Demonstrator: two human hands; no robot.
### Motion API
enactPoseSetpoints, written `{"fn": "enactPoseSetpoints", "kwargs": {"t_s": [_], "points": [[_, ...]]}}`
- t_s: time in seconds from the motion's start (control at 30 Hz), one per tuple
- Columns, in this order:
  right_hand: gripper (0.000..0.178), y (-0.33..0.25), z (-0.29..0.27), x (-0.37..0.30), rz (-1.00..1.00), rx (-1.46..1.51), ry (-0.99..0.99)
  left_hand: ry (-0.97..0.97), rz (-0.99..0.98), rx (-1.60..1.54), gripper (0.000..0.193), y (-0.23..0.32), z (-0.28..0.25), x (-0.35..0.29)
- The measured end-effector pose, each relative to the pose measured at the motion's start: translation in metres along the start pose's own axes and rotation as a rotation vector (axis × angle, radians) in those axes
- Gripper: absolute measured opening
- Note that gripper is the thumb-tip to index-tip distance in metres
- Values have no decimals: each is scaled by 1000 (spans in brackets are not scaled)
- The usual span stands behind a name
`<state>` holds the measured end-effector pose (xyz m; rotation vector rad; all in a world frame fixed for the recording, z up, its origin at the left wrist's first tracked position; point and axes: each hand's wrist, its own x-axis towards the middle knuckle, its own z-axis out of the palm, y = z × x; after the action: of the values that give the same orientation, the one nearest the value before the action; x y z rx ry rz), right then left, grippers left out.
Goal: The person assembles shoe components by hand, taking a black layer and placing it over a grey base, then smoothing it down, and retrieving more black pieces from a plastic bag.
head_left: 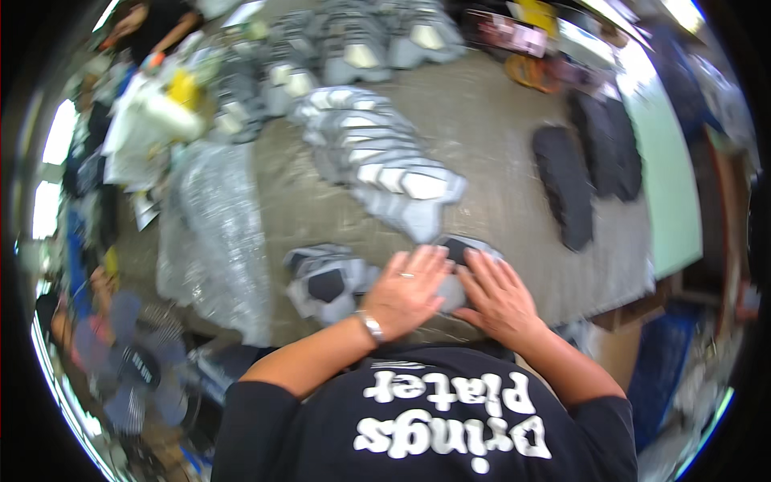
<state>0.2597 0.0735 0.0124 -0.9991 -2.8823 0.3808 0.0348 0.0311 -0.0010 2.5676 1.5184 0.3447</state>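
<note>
My left hand [408, 293] lies with its fingers stretched out on a grey fabric piece with a black patch [456, 245]. My right hand [499, 296] rests on the right side of that same piece, fingers spread and flat. Both palms hide much of it. Just left of my left hand lies a similar grey piece [341, 277] with a black patch in its middle. Beyond my fingertips, a fanned row of grey fabric pieces with white patches [381, 161] runs back across the table. Its nearest tip comes close to the piece under my hands.
More piles of grey pieces [353, 48] line the table's far side. Clear plastic sheeting [213, 241] covers the left edge. Dark elongated bundles [564, 185] lie on the right, beside a pale green board [658, 161]. A fan [136, 365] stands lower left; other people are at the left.
</note>
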Motion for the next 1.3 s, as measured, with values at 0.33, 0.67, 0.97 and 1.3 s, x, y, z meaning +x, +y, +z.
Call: {"fn": "enactPoseSetpoints", "kwargs": {"t_s": [0.33,0.67,0.97,1.3], "points": [[55,33,11,14,101,66,233,119,-46,-11,62,28,47,-1],[25,23,-24,48,402,994,128,420,-195,-291,72,20,-1,-28],[30,-79,15,111,151,1118,56,453,-641,5,126,11,-21,-91],[75,-99,59,140,-140,740,188,483,-775,-217,117,-57,-8,-102]]}}
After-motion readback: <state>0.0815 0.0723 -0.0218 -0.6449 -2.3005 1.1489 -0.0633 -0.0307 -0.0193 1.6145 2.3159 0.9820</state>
